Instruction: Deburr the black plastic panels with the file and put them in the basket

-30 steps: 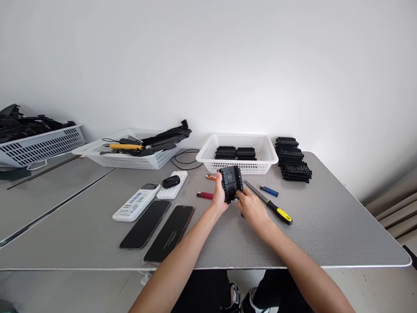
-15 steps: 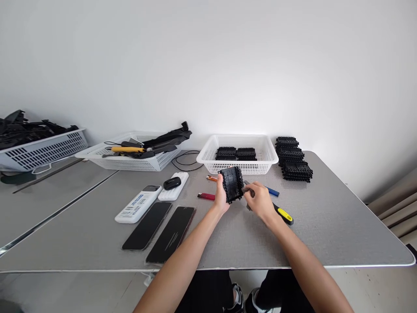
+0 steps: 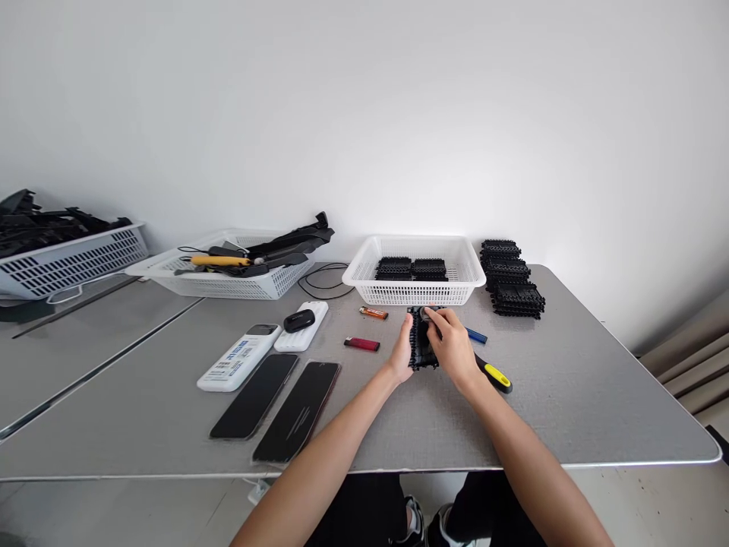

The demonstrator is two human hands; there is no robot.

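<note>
My left hand point(image 3: 402, 351) is closed on the left edge of a black plastic part with toothed sides point(image 3: 420, 349), holding it low over the table in front of the white basket. Across the part's upper face, my right hand point(image 3: 452, 346) is bent with its fingers pinched on a small grey piece point(image 3: 424, 313), which touches the part; its kind is unclear. Right of that hand lies a black-and-yellow tool handle point(image 3: 497, 376), its other end hidden under the hand. A blue lighter point(image 3: 476, 335) is partly covered too. Left of my hands are a red lighter point(image 3: 362, 344) and an orange lighter point(image 3: 373, 312).
The white basket point(image 3: 413, 292) holds similar black parts; more stand in stacks point(image 3: 517, 298) to its right. Two phones point(image 3: 297, 412), white power banks point(image 3: 239, 358) and a black case point(image 3: 299, 320) lie left. Further left, a basket of tools point(image 3: 228, 286) and another basket point(image 3: 74, 262) stand.
My left hand has moved right and slightly down with the black part, uncovering the lighters. My right hand's fingers have gone from beside the part onto its upper face.
</note>
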